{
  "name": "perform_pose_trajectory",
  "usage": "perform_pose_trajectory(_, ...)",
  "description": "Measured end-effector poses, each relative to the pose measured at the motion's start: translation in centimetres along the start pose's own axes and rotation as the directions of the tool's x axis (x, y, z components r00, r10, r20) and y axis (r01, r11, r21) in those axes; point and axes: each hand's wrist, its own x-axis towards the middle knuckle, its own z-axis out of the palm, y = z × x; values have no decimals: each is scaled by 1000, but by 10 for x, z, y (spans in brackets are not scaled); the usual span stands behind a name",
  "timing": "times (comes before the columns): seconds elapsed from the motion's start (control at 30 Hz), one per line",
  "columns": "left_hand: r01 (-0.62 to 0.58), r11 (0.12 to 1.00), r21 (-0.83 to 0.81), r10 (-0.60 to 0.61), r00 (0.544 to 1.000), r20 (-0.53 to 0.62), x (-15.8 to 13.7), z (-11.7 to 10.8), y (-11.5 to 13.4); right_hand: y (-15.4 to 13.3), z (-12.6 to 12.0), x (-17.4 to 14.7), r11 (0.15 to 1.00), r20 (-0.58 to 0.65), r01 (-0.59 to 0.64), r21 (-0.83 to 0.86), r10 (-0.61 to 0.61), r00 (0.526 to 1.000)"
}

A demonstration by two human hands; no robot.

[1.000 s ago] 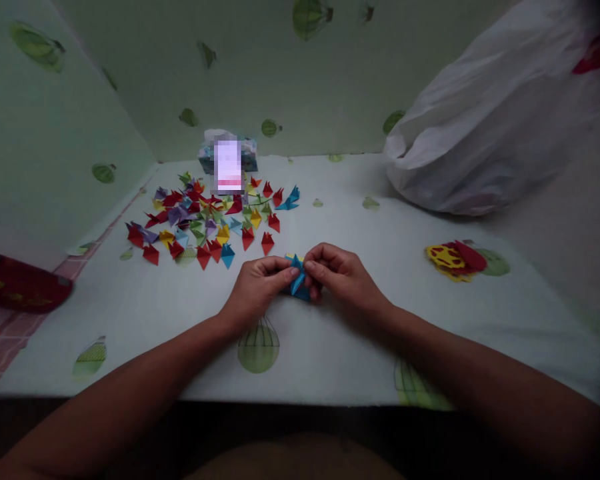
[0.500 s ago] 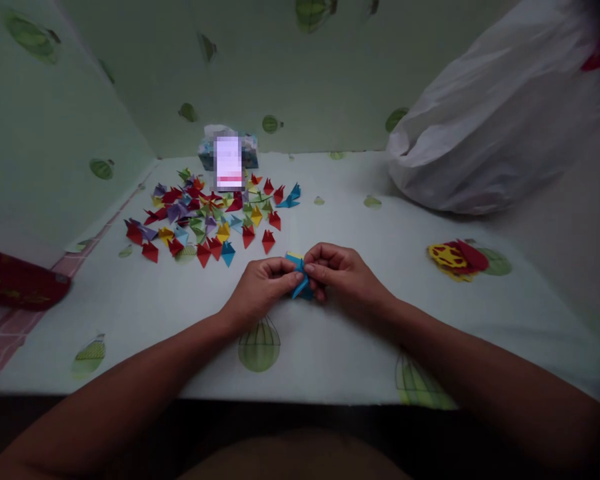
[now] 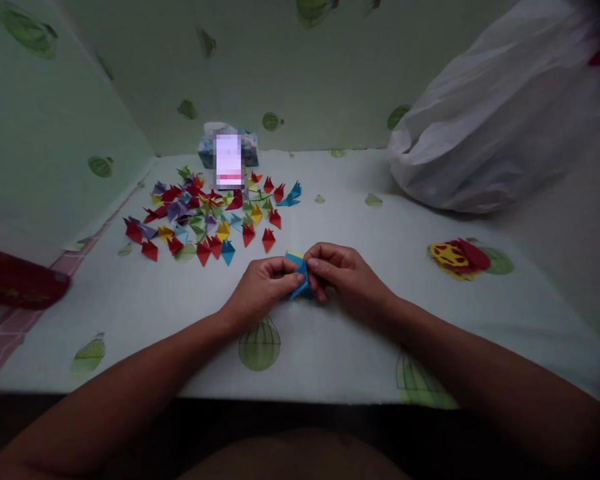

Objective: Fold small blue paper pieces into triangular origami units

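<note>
A small folded piece of blue origami paper (image 3: 301, 285) with a pale yellow strip along its top is held low over the table's middle. My left hand (image 3: 269, 280) pinches it from the left, thumb on its face. At its right side, my right hand (image 3: 337, 267) has thumb and forefinger closed at the paper's edge; the fingers hide part of it. Farther back to the left, a spread of many-coloured folded paper cranes (image 3: 223, 231) lies on the table. One blue crane (image 3: 292, 195) sits at the right end of that spread.
Behind the cranes, a bright phone (image 3: 229, 160) leans against a tissue box (image 3: 251, 150). A large white plastic bag (image 3: 460, 147) bulges at the back right. Red and yellow cut-out shapes (image 3: 453, 257) lie to the right. A dark red object (image 3: 23, 283) is at the left edge.
The blue paper's flaps have shifted a little between my fingers, and more of its flat blue face shows. My right fingertips have moved slightly. The cranes lie as before.
</note>
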Motion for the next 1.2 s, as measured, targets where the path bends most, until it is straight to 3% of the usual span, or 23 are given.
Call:
perform_pose_trajectory(0.47, 7, 998, 69, -8, 1000, 22, 0, 0, -1, -4, 2, -3, 996, -31, 14, -84, -17, 999)
perform_pose_trajectory(0.63, 2, 982, 187, 0, 1000, -11, -1, 4, 2, -4, 1, 0, 980, -4, 8, -197, -9, 1000)
perform_pose_trajectory(0.83, -4, 972, 233, 2, 1000, 8, -2, 5, 3, -5, 2, -2, 930, -41, 73, -360, -94, 995)
perform_pose_trajectory(1.0, -19, 997, 81, 22, 999, -41, 0, 3, 0, -3, 1, -1, 967, -108, 44, -252, -73, 991)
perform_pose_trajectory(1.2, -94, 995, 35, 99, 976, -192, 3, 0, -2, -2, 4, 0, 985, -59, -65, -162, 56, 997)
